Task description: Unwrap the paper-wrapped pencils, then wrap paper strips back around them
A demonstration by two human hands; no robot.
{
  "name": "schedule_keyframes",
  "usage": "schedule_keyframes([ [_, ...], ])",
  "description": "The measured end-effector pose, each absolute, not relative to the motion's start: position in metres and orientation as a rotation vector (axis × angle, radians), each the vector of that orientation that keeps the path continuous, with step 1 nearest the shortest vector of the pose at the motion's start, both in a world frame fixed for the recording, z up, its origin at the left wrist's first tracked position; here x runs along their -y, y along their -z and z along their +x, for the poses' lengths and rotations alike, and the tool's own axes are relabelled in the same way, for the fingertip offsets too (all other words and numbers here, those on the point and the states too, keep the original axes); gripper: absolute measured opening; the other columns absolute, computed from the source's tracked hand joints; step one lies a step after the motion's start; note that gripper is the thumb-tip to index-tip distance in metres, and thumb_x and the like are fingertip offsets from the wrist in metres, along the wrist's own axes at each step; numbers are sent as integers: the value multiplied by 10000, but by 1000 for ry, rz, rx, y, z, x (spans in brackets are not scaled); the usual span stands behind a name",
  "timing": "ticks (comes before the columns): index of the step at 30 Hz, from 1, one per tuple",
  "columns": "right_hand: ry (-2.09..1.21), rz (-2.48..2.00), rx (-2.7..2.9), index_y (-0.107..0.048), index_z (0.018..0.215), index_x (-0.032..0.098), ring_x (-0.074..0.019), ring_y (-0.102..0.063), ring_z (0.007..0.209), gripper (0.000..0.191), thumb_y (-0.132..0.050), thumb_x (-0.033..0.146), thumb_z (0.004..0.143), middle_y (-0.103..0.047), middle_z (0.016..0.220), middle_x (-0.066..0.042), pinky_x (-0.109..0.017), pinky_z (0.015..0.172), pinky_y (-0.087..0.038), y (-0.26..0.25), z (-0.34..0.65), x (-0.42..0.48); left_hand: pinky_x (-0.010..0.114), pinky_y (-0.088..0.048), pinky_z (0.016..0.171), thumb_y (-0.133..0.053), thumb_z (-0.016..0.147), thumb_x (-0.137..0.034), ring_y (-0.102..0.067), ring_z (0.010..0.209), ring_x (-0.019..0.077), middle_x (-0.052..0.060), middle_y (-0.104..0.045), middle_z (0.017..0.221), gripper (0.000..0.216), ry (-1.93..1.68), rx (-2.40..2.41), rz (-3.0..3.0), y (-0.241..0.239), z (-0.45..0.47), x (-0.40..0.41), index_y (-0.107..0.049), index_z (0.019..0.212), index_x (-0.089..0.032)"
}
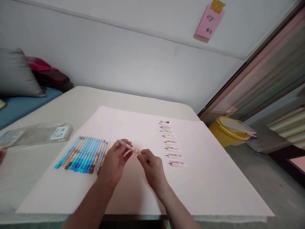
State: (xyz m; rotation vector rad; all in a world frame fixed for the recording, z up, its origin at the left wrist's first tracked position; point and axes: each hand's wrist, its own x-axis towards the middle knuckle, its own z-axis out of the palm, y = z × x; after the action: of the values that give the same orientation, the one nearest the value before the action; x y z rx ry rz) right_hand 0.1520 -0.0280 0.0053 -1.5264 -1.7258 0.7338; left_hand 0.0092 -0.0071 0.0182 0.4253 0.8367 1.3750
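Observation:
A slim pale pen [130, 147] with pinkish marks is held at a slant over the pink sheet [140, 127]. My left hand [116, 159] pinches its whitish upper-left end between thumb and fingers, the other fingers curled loosely. My right hand [152, 165] is closed around its lower-right end, which the fingers mostly hide. Beside my left hand lies a close row of pens [85, 154] in blue, brown and grey, partly covered by that hand. To the right of my right hand, several pale, pink-patterned pens [172, 142] with thin dark tips lie apart in a column.
A clear plastic sleeve [40, 135] with a white label lies on the table's cloth [114, 95] at left. A grey cushion [17, 73] rests on a blue seat beyond it. A yellow bin [221, 130] stands right of the table. A pink note [209, 22] hangs on the wall.

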Motion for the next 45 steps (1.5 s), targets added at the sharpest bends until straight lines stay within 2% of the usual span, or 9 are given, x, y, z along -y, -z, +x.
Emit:
schedule_keyframes([
  [5, -715, -1512, 1778, -565, 865, 223, -97, -388, 502, 167, -475, 363, 880, -486, 572, 48, -190, 500, -267, -5, 149, 31, 261, -473, 767, -691, 706, -215, -564, 744, 87, -9, -580, 785, 129, -1453, -945, 388, -13, 7, 4, -622, 793, -150],
  [11, -772, -1531, 1751, -544, 764, 207, -97, -359, 491, 277, -421, 411, 905, -419, 530, 48, -197, 483, -242, -2, 149, 31, 350, -459, 856, -670, 714, -175, -602, 943, 191, 81, -650, 927, 281, -1458, -937, 430, -13, 4, 5, -611, 989, -167],
  [17, -790, -1504, 1754, -542, 767, 204, -90, -344, 488, 266, -429, 403, 903, -406, 533, 52, -194, 483, -234, -4, 147, 32, 251, -456, 776, -705, 688, -243, -572, 814, 98, 7, -608, 866, 195, -1488, -1044, 397, -11, 3, 3, -644, 861, -178],
  [23, -814, -1528, 1722, -545, 751, 200, -91, -361, 478, 281, -427, 406, 902, -415, 509, 50, -196, 480, -234, -4, 148, 32, 326, -448, 834, -694, 686, -220, -588, 940, 177, 75, -645, 933, 314, -1454, -1007, 424, -10, 1, 2, -646, 992, -173],
  [28, -798, -1512, 1737, -540, 753, 201, -92, -358, 482, 269, -429, 397, 900, -419, 520, 48, -194, 478, -232, -6, 147, 32, 270, -441, 791, -709, 674, -260, -568, 806, 102, 11, -621, 859, 289, -1484, -1103, 471, -12, 2, 2, -651, 951, -200],
  [34, -828, -1526, 1720, -543, 748, 200, -92, -374, 471, 278, -421, 395, 904, -433, 505, 49, -196, 478, -237, -5, 146, 32, 355, -442, 856, -696, 670, -197, -584, 974, 193, 70, -646, 913, 410, -1486, -1028, 460, -13, 2, 3, -611, 1072, -191],
  [39, -793, -1520, 1757, -546, 757, 201, -90, -356, 474, 268, -428, 394, 902, -422, 520, 50, -197, 476, -232, -6, 145, 33, 315, -462, 818, -710, 673, -226, -588, 846, 130, 32, -617, 879, 355, -1494, -1141, 421, -11, 4, 3, -609, 1012, -190],
  [43, -792, -1526, 1760, -544, 757, 201, -93, -368, 471, 271, -415, 385, 907, -431, 518, 48, -201, 476, -233, -6, 146, 33, 342, -469, 846, -682, 671, -107, -612, 907, 173, 68, -644, 901, 398, -1492, -1018, 433, -12, 3, 3, -585, 1051, -176],
  [45, -794, -1527, 1760, -541, 748, 201, -95, -373, 470, 277, -413, 389, 907, -432, 516, 47, -203, 475, -234, -7, 146, 33, 342, -476, 837, -676, 684, -113, -612, 938, 185, 88, -648, 953, 407, -1489, -1001, 428, -12, 4, 3, -575, 1073, -179],
])
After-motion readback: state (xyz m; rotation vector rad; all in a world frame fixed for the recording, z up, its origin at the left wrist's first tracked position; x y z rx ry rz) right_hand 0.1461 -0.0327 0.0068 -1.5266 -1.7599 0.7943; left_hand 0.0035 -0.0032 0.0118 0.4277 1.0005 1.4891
